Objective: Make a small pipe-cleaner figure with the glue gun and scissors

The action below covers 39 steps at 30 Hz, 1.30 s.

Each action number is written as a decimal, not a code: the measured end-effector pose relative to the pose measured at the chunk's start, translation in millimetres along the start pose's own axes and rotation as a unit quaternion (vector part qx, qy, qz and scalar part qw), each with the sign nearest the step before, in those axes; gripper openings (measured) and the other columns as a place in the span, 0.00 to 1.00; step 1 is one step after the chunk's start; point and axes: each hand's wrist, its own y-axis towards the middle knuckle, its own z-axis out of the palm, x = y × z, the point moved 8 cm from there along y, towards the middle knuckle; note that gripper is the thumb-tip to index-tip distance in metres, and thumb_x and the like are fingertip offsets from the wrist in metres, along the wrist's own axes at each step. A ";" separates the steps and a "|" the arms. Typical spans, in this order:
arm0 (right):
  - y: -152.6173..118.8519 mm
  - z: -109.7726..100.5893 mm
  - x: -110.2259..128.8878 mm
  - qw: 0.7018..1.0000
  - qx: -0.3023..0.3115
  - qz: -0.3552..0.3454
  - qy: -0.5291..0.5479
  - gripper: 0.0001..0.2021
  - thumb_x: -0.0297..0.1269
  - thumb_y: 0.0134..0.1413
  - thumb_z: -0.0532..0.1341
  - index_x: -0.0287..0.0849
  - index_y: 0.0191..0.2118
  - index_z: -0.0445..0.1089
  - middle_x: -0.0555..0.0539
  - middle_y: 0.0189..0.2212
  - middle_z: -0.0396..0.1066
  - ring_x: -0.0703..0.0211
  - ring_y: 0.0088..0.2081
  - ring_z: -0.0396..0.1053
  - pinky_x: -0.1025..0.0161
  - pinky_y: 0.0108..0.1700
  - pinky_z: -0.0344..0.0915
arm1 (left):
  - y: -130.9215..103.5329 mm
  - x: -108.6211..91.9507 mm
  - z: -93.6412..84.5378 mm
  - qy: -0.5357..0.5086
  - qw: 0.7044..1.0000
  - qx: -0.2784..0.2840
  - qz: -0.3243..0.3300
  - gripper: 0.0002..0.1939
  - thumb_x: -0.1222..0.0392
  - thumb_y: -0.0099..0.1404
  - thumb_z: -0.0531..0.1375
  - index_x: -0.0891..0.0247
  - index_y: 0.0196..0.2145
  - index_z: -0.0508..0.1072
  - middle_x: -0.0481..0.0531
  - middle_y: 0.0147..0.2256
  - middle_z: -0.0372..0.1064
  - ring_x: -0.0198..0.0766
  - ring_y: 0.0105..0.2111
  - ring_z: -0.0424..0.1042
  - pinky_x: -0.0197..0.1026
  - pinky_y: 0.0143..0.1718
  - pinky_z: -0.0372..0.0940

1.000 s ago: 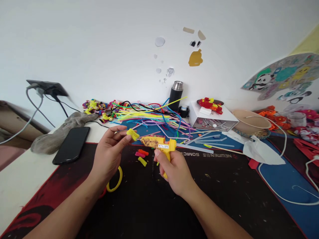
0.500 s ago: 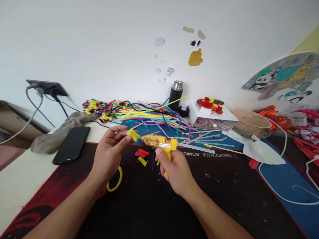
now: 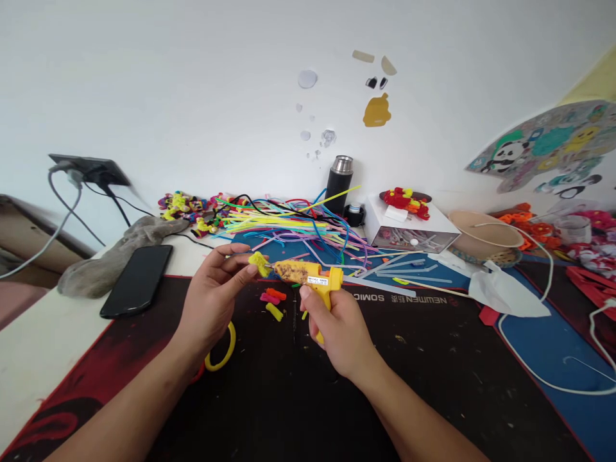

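Between thumb and fingers, my left hand pinches a small fuzzy yellow pipe-cleaner piece. My right hand is wrapped round the handle of a yellow hot glue gun, its nozzle pointing left. The nozzle tip is at the yellow piece; whether they touch I cannot tell. Below the gun lie a short yellow pipe-cleaner roll and pink and orange rolls on the dark mat. Under my left wrist, a yellow scissor handle is partly hidden.
Behind my hands lies a heap of coloured pipe cleaners, with a black thermos behind. A white drawer box and a beige bowl stand to the right. A phone lies left. A white cable curves along the right.
The yellow piece has turned slightly in my left fingers and shifted a little right, nearer the nozzle. My right hand and the glue gun hold almost still.
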 end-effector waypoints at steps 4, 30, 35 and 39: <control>0.7 0.1 -0.3 1.000 -0.002 0.000 -0.005 0.26 0.62 0.67 0.59 0.45 0.27 0.66 0.55 0.15 0.59 0.66 0.16 0.55 0.66 0.21 0.53 | -0.8 0.4 0.9 0.004 1.000 0.006 -0.005 0.24 0.56 0.51 0.82 0.58 0.43 0.81 0.49 0.34 0.80 0.37 0.33 0.76 0.37 0.36 0.72; -0.1 0.4 -2.7 1.000 -0.001 0.012 -0.019 0.27 0.63 0.66 0.59 0.45 0.26 0.65 0.55 0.14 0.59 0.65 0.16 0.55 0.65 0.21 0.53 | 1.6 -1.3 -5.0 -0.016 1.000 -0.020 0.013 0.22 0.57 0.54 0.80 0.59 0.44 0.79 0.48 0.35 0.80 0.37 0.32 0.77 0.37 0.37 0.71; 0.4 0.3 0.5 1.000 -0.004 0.007 -0.028 0.25 0.60 0.66 0.59 0.46 0.25 0.64 0.55 0.14 0.59 0.65 0.16 0.56 0.65 0.21 0.53 | 1.2 -0.7 -4.7 -0.023 1.000 -0.019 0.007 0.23 0.58 0.53 0.81 0.59 0.44 0.79 0.48 0.34 0.80 0.36 0.32 0.77 0.37 0.37 0.71; 0.4 0.2 -0.4 1.000 -0.003 0.006 -0.028 0.25 0.60 0.66 0.59 0.45 0.26 0.65 0.54 0.15 0.59 0.64 0.17 0.57 0.65 0.21 0.53 | 1.5 -0.2 -5.3 -0.017 1.000 -0.018 0.011 0.23 0.57 0.53 0.80 0.59 0.44 0.79 0.48 0.35 0.79 0.38 0.34 0.77 0.39 0.38 0.71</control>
